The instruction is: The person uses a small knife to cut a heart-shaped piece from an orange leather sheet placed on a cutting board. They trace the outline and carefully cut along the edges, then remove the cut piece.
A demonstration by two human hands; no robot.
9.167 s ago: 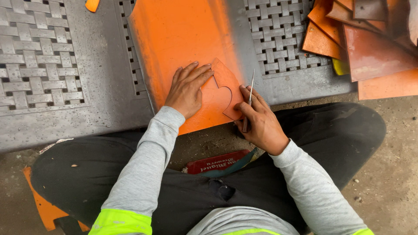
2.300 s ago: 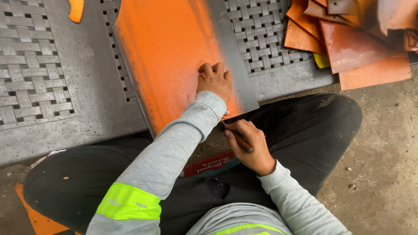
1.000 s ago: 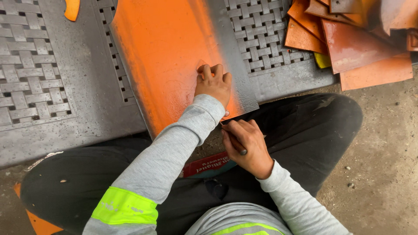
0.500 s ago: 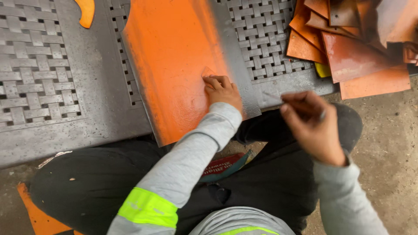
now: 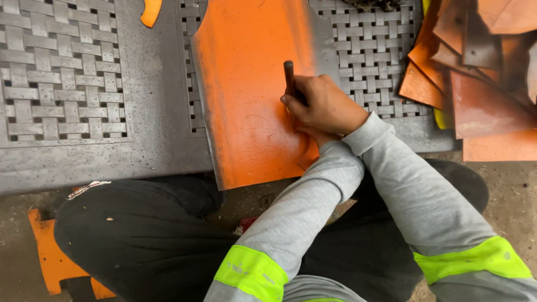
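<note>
The head view looks down on a large orange-painted sheet of flat metal lying on a grey metal panel with woven lattice insets; the sheet's near edge overhangs the panel's front edge, just above the person's dark-trousered knees.

The right hand rests on the sheet's right part with its fingers wrapped tight around a dark, slender rod-like tool, which stands nearly upright with its upper end sticking out above the knuckles. The tool's lower end is hidden behind the hand, so I cannot tell whether its tip touches the sheet.

The left hand is almost wholly hidden beneath the right wrist and the grey sleeve; it seems pressed against the sheet, but whether it is clenched or flat cannot be told.

At the far right lies a loose pile of orange and rust-brown cut metal pieces, and a small curved orange offcut sits at the top edge of the panel.

The sheet looks thin, stiff and fairly light, likely with sharp cut edges and a slick painted face. It would best be held flat-palmed on its face or gripped along the overhanging near edge.
</note>
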